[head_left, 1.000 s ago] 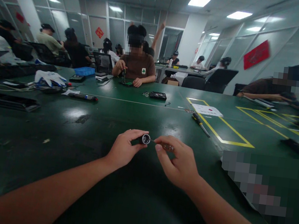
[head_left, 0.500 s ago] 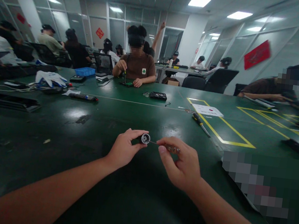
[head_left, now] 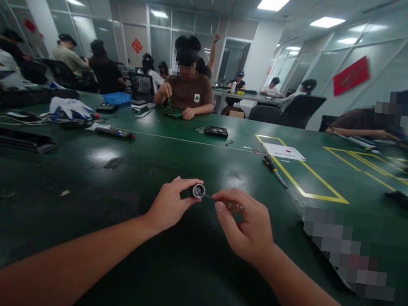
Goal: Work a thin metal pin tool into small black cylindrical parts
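Between the thumb and fingers of my left hand is a small dark round part with a silvery rim, its open end turned toward me. Inside the rim, small details show but are too fine to name. My right hand pinches a thin-shafted tool, which looks like a small screwdriver, its handle partly hidden by the fingers. The thin metal shaft points left, and its tip reaches the right edge of the round part. Both hands are held above the green table.
A yellow-and-black screwdriver lies beyond my right hand, near a white paper and yellow tape lines. White gloves, a marker pen and a blue bin are at left. A co-worker sits opposite, near a black box-like part.
My hands hold nearly the same pose; the screwdriver's shaft is angled slightly differently at the round part's edge. In the background, a person's raised arm has shifted slightly left.
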